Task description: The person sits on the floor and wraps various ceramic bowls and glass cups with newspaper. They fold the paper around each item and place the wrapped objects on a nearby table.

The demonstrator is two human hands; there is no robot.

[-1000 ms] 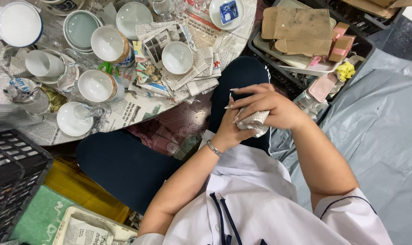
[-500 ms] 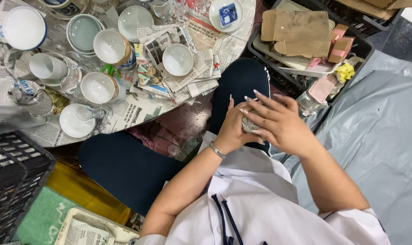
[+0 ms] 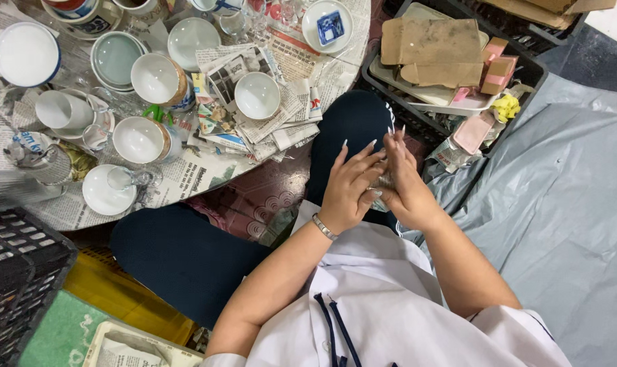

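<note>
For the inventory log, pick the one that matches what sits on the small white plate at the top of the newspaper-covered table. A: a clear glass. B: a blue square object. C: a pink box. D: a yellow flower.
B: the small white plate carries a blue square object at its middle; nothing else lies on it.
</note>
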